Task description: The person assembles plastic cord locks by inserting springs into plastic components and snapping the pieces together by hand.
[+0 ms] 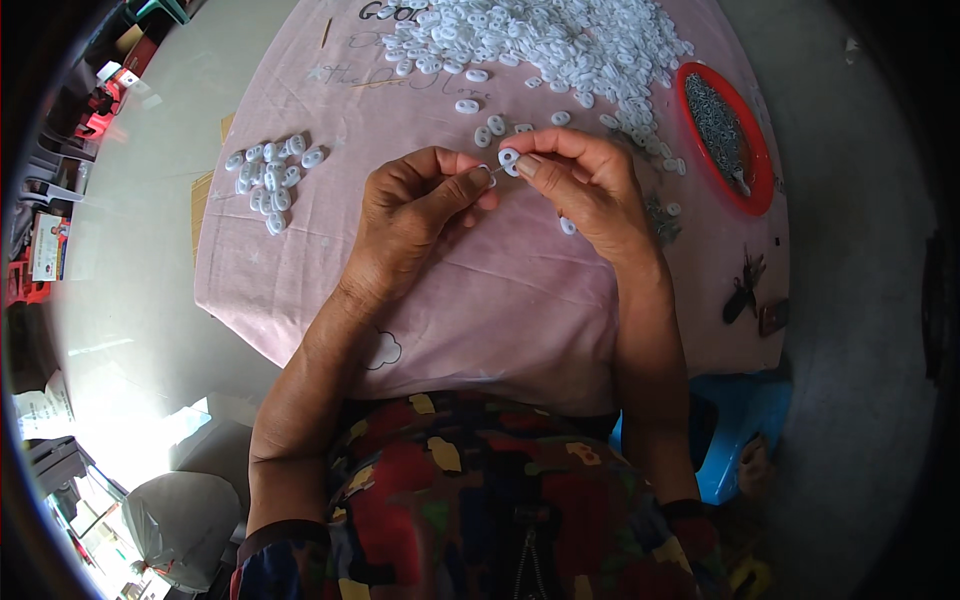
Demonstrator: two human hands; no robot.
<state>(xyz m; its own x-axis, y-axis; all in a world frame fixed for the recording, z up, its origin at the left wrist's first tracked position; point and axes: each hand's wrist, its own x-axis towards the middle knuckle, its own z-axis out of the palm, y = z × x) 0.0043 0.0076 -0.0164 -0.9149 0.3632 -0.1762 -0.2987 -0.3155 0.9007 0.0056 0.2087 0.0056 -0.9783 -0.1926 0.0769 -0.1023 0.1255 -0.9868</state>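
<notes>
My left hand (425,205) pinches a small white plastic piece (489,176) between thumb and fingertips; the fingers hide most of it. Right beside it, my right hand (590,190) holds a white oval two-hole plastic piece (509,161) between thumb and forefinger. Something thin and metallic appears to span the gap between the two pieces, too small to make out. Another white piece (568,226) shows beneath the right hand; whether it is held or lies on the cloth, I cannot tell. Several loose white pieces (483,136) are scattered just beyond my hands.
A large heap of white pieces (540,40) covers the table's far side. At left sits a smaller group (270,175). A red bowl of small metal parts (765,185) stands at right, with keys (742,292) nearer. Pink cloth (480,320) covers the table; a blue stool (745,430) is below.
</notes>
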